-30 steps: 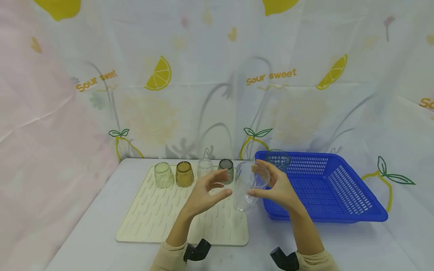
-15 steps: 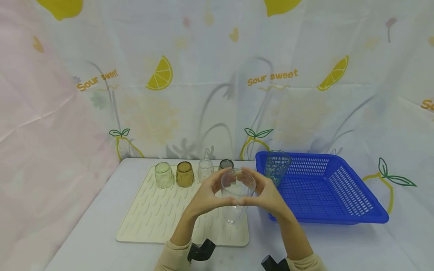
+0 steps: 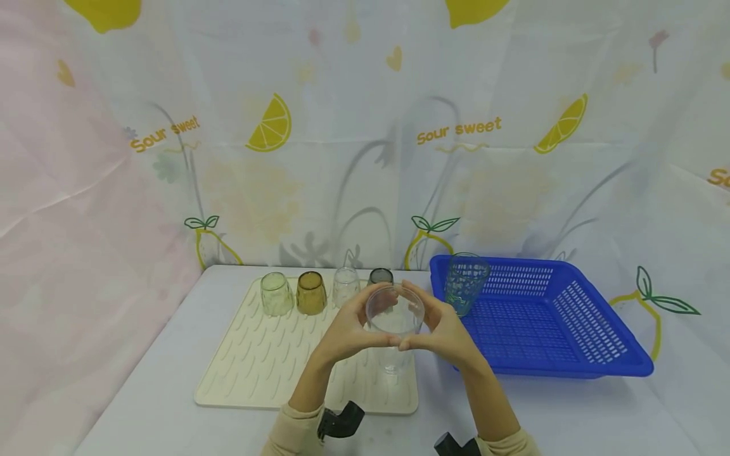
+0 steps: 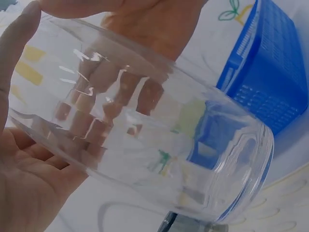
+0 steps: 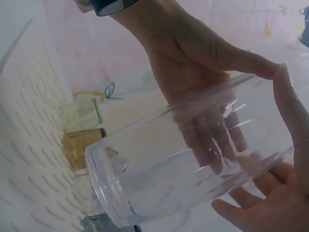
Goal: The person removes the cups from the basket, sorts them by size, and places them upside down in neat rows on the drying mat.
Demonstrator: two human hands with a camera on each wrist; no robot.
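A tall clear drinking glass (image 3: 395, 320) is held between both hands above the right front part of a cream ridged drying mat (image 3: 256, 370). Its wide rim is uppermost, and its base (image 4: 241, 179) points down towards the mat, apart from it. My left hand (image 3: 346, 330) curls round the glass's left side near the rim. Round the opposite side curls my right hand (image 3: 447, 334), the thumbs meeting at the front. Through the clear wall, fingers show in both wrist views. Along the mat's back edge stand a pale green glass (image 3: 276, 294), an amber glass (image 3: 310, 293), a clear glass (image 3: 345, 286) and a grey glass (image 3: 381, 276), partly hidden.
Right of the mat sits a blue perforated plastic basket (image 3: 576, 364) on the white table (image 3: 148, 392). A bluish glass (image 3: 466, 285) stands in its left back corner. Behind the table hangs a lemon-printed cloth (image 3: 353, 177).
The right hand has brought the clear glass left and nearer, from beside the basket to over the mat. The left hand, earlier apart from it, has taken hold too.
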